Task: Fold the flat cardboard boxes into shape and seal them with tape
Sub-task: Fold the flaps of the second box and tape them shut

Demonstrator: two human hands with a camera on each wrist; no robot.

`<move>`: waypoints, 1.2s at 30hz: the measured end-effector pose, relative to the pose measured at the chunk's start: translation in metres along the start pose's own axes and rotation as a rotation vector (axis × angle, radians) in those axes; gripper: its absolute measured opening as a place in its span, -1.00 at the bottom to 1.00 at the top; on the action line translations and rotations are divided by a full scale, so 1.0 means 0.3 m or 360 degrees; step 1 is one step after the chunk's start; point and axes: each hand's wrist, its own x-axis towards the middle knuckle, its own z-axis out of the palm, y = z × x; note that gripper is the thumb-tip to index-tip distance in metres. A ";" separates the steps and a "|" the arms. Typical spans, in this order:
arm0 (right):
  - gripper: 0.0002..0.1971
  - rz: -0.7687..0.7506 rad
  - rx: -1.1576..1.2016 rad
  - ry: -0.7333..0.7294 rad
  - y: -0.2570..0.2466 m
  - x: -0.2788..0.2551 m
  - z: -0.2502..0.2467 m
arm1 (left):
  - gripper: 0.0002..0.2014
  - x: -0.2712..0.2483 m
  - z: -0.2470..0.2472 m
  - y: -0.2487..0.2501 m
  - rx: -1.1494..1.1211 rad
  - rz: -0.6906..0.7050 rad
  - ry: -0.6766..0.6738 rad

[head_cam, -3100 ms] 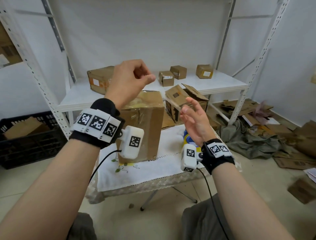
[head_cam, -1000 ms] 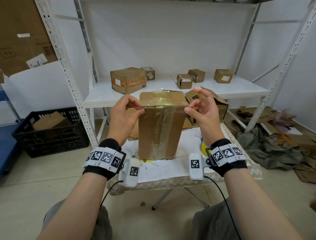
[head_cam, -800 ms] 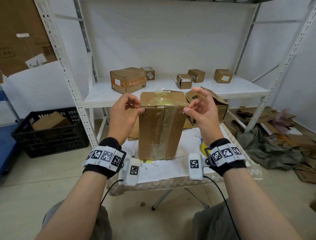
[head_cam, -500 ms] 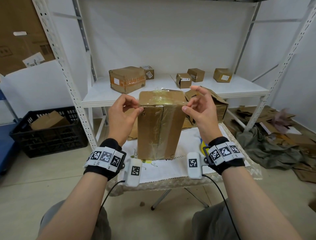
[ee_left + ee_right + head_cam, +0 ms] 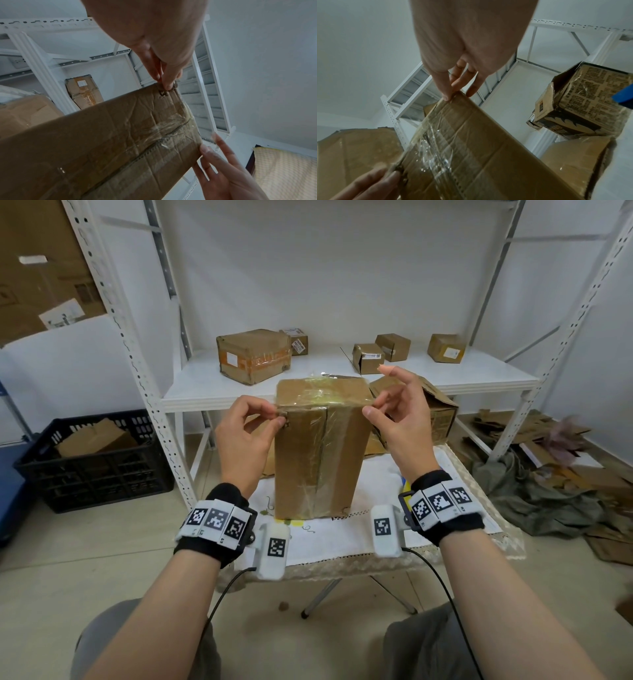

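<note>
A tall brown cardboard box (image 5: 322,453) stands upright on the small cloth-covered table (image 5: 342,532). Clear tape (image 5: 322,395) runs over its top and down the front seam. My left hand (image 5: 279,419) pinches the box's top left corner between thumb and curled fingers, seen close in the left wrist view (image 5: 167,85). My right hand (image 5: 373,409) pinches the top right corner, thumb on the front face and fingers behind (image 5: 455,93), with the index finger raised. The box fills both wrist views (image 5: 120,135) (image 5: 479,148).
A white metal shelf (image 5: 479,378) behind the table carries a larger taped box (image 5: 253,356) and several small ones. An open printed box (image 5: 438,409) sits behind my right hand. A black crate (image 5: 92,460) stands on the floor at left. Flattened cardboard and cloth (image 5: 548,491) lie at right.
About three seconds ago both hands were raised in front of the box. They have since come down onto its top corners and over the last second have barely moved.
</note>
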 end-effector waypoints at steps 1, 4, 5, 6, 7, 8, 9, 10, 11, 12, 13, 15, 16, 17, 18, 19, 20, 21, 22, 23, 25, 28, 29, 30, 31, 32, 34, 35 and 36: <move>-0.40 -0.0004 -0.0021 0.0009 0.001 0.000 0.001 | -0.74 0.001 0.001 0.000 -0.0016 -0.0002 0.0003; -0.40 -0.0001 -0.0073 0.0031 0.006 0.004 0.000 | -0.77 0.009 0.006 0.001 -0.0044 -0.0011 0.0001; -0.40 0.0003 -0.0093 0.0033 0.008 0.006 0.000 | -0.78 0.011 0.007 0.000 -0.0041 -0.0013 0.0002; -0.40 0.0004 -0.0119 0.0034 0.012 0.008 -0.002 | -0.78 0.013 0.008 -0.001 -0.0037 -0.0015 0.0001; -0.40 0.0001 -0.0145 0.0034 0.015 0.010 -0.004 | -0.78 0.014 0.009 -0.002 -0.0033 -0.0019 -0.0004; -0.41 -0.0006 -0.0162 0.0036 0.019 0.010 -0.005 | -0.78 0.014 0.008 -0.004 -0.0026 -0.0021 -0.0016; -0.42 -0.0014 -0.0167 0.0038 0.023 0.010 -0.006 | -0.78 0.011 0.007 -0.007 -0.0014 -0.0014 -0.0031; -0.44 -0.0017 -0.0166 0.0040 0.025 0.009 -0.007 | -0.79 0.008 0.006 -0.008 0.0000 0.0001 -0.0045; -0.46 -0.0016 -0.0158 0.0040 0.027 0.008 -0.007 | -0.80 0.004 0.005 -0.009 0.0010 0.0018 -0.0052; -0.47 -0.0015 -0.0144 0.0037 0.030 0.007 -0.006 | -0.83 0.000 0.006 -0.009 0.0010 0.0026 -0.0050; -0.48 -0.0013 -0.0127 0.0030 0.033 0.007 -0.005 | -0.86 -0.004 0.007 -0.008 0.0002 0.0021 -0.0040; -0.49 -0.0004 -0.0098 0.0008 0.039 0.011 -0.002 | -0.89 -0.006 0.011 -0.008 -0.0012 -0.0002 -0.0006; -0.48 0.0002 -0.0081 -0.0003 0.041 0.015 -0.001 | -0.88 -0.004 0.013 -0.009 -0.0010 -0.0006 0.0009; -0.47 0.0008 -0.0064 -0.0017 0.042 0.017 0.001 | -0.87 -0.001 0.012 -0.010 0.0001 0.0004 0.0023; -0.47 0.0018 -0.0051 -0.0031 0.042 0.019 0.002 | -0.87 0.004 0.014 -0.011 0.0016 0.0026 0.0036; -0.47 0.0032 -0.0041 -0.0047 0.041 0.021 0.004 | -0.88 0.011 0.015 -0.014 0.0033 0.0055 0.0047; -0.47 0.0047 -0.0029 -0.0058 0.039 0.021 0.007 | -0.90 0.019 0.015 -0.017 0.0056 0.0083 0.0057; -0.47 0.0058 -0.0015 -0.0065 0.037 0.021 0.010 | -0.91 0.026 0.014 -0.018 0.0087 0.0109 0.0068; -0.48 0.0068 -0.0005 -0.0068 0.035 0.021 0.013 | -0.90 0.033 0.014 -0.019 0.0120 0.0130 0.0075; -0.50 0.0073 0.0003 -0.0071 0.033 0.020 0.015 | -0.90 0.038 0.014 -0.021 0.0142 0.0141 0.0072; -0.54 0.0079 0.0021 -0.0061 0.030 0.020 0.020 | -0.90 0.045 0.011 -0.025 0.0144 0.0120 0.0050; -0.56 0.0084 0.0037 -0.0048 0.026 0.025 0.020 | -0.90 0.052 0.005 -0.024 0.0100 0.0009 0.0036; -0.56 0.0085 0.0032 -0.0054 0.024 0.025 0.019 | -0.90 0.057 0.002 -0.021 0.0091 -0.0013 0.0028; -0.56 0.0083 0.0021 -0.0060 0.023 0.025 0.019 | -0.91 0.062 -0.001 -0.017 0.0096 -0.0020 0.0014; -0.57 0.0082 0.0006 -0.0062 0.024 0.025 0.017 | -0.90 0.067 -0.004 -0.013 0.0110 -0.0015 -0.0005; -0.57 0.0083 -0.0010 -0.0059 0.025 0.024 0.015 | -0.90 0.070 -0.006 -0.008 0.0125 -0.0003 -0.0029; -0.58 0.0084 -0.0037 -0.0039 0.029 0.020 0.013 | -0.87 0.080 -0.008 -0.004 0.0186 0.0041 -0.0078; -0.58 0.0083 -0.0045 -0.0032 0.029 0.020 0.013 | -0.86 0.083 -0.008 -0.003 0.0235 0.0069 -0.0096; -0.59 0.0083 -0.0048 -0.0027 0.028 0.020 0.014 | -0.86 0.087 -0.006 -0.003 0.0278 0.0099 -0.0110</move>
